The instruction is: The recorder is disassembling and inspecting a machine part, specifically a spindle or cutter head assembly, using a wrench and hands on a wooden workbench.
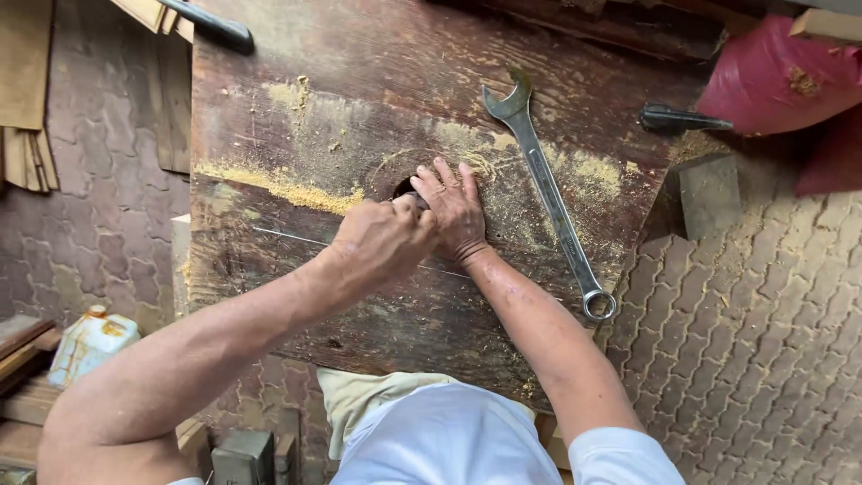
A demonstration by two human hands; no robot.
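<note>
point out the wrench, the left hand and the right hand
combination wrench [549, 193], head view, middle of its shaft
left hand [384, 241], head view, back of the fist
right hand [456, 208], head view, back of the flat hand

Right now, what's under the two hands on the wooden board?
Under the left hand and right hand lies a dark round hole in the sawdusty wooden board. A small dark part shows between them; the rest is covered.

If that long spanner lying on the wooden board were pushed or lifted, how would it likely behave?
The spanner looks like solid metal, so it is probably stiff and heavy for its size. It lies flat on the board, so it would likely slide rather than roll. The sawdust scattered around may make it skid easily, and its smooth shank could feel slippery.
</note>
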